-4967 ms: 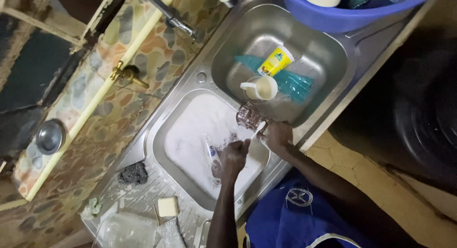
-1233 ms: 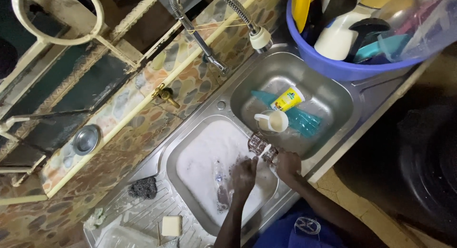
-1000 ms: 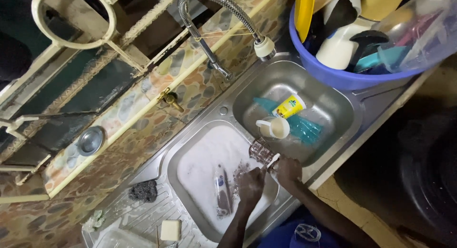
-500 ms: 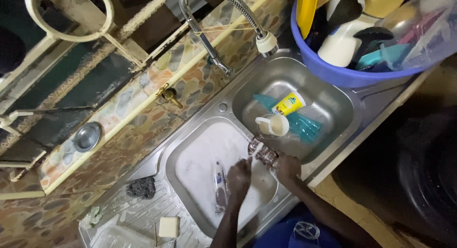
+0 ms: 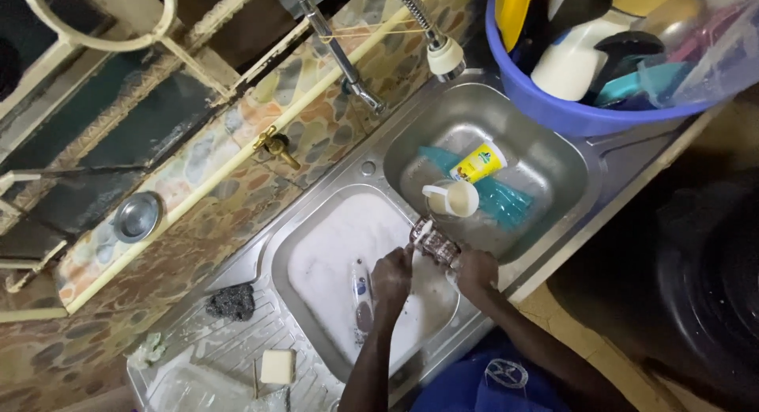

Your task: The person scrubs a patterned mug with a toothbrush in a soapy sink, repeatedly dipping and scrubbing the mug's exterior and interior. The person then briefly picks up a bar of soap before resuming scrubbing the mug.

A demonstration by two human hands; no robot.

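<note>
Item: clear glass (image 5: 433, 242), soapy, over suds-filled sink basin (image 5: 316, 222). R hand (image 5: 475, 270) fingers grasping it; L hand (image 5: 391, 274) fingers clenched at its side.

We cannot see the basin (image 5: 443, 333) floor under white suds. Our left hand (image 5: 391, 276) hides its fingertips behind the glass (image 5: 433, 242). The blue tub (image 5: 569, 111), far right, runs off the top edge; the near drainboard (image 5: 229, 357) is cropped.

The steel surface (image 5: 237, 345) holds a double sink. Left of its soapy basin (image 5: 332, 254), a soap bar (image 5: 277, 366) and dark scourer (image 5: 231, 301) lie on the ridges.
</note>
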